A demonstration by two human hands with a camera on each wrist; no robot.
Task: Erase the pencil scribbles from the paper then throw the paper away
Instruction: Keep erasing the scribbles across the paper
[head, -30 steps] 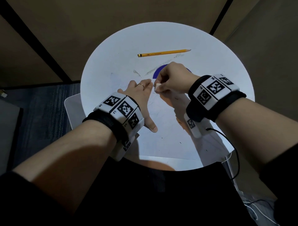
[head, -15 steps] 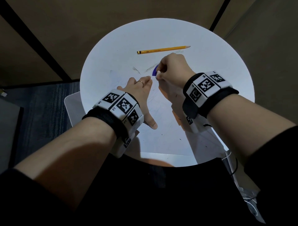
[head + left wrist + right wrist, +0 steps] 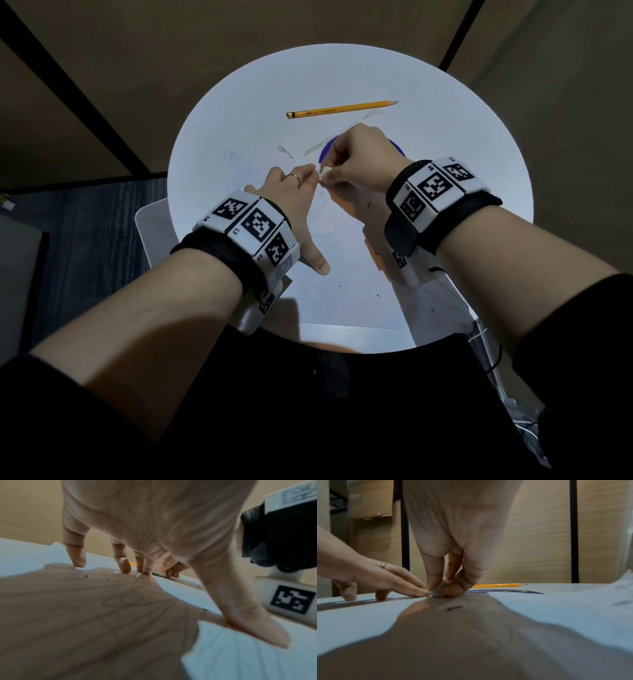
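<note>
Erasing looks only partly done: right hand [image 3: 359, 161] pinches the eraser [image 3: 325, 171] on the paper [image 3: 342, 294], flat left hand [image 3: 294, 198] beside it, scribbles [image 3: 317, 148] beyond remaining.

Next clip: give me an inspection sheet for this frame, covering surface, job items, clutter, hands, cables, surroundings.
Surface: round white table.
Job's things: paper flat on the table, faint scribbles left; eraser on the paper.
Clutter: yellow pencil beyond the paper; dark crumbs on the sheet.
Hands: left hand pressed flat on the paper; right hand pinches the eraser.
Cables: black cable right of the table.
Surroundings: tan panels, carpet; no bin seen.
</note>
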